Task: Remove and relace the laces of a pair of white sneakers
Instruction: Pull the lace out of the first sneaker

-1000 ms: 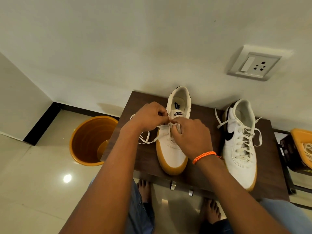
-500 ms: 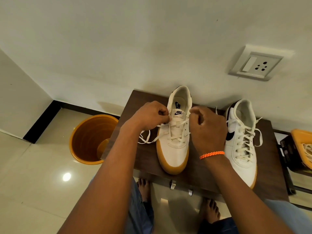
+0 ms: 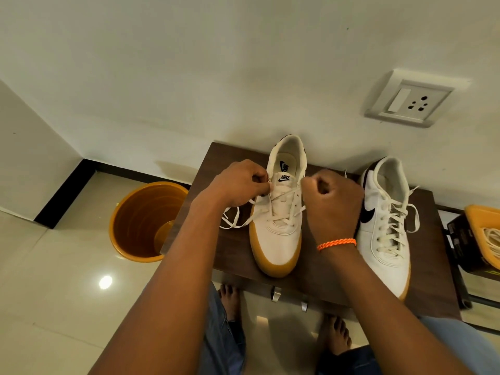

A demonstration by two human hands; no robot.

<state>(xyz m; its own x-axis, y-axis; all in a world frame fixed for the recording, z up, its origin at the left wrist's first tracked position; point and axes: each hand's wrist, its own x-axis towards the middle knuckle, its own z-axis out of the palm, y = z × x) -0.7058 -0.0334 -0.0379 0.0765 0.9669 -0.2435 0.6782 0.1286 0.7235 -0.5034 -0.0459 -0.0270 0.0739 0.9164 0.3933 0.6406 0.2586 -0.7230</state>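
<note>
- The person's left hand [image 3: 238, 184] sits at the left side of the near sneaker's collar, fingers curled in — thumb and forefinger pinch the cream lace [image 3: 284, 194] right beside the top eyelets.
- The right hand [image 3: 331, 201] is closed in a loose fist at the shoe's right side, its fingertips gripping the other run of the same lace, which stretches taut across the tongue between the two hands.
- The white leather sneaker with a gum-coloured rubber sole [image 3: 278, 226] stands upright on the dark brown wooden shelf [image 3: 319, 266], toe toward the person, heel near the wall; a navy logo shows on its tongue and insole.
- A loose loop of that lace trails off the shoe's left side onto the shelf, under the left wrist.
- The second white sneaker with a black swoosh [image 3: 384, 226] stands just to the right on the same shelf, fully laced, its ends lying slack to either side.
- A braided orange bracelet [image 3: 336, 243] circles the right wrist.
- An orange plastic bucket [image 3: 140, 220] stands on the glossy tiled floor to the left of the shelf.
- A white wall socket plate [image 3: 408, 100] is set in the wall above the second shoe.
- At the far right edge, an orange container [image 3: 484, 234] holds what look like more pale laces — too cropped to be sure.
- The person's bare feet [image 3: 230, 301] show on the floor below the shelf.
</note>
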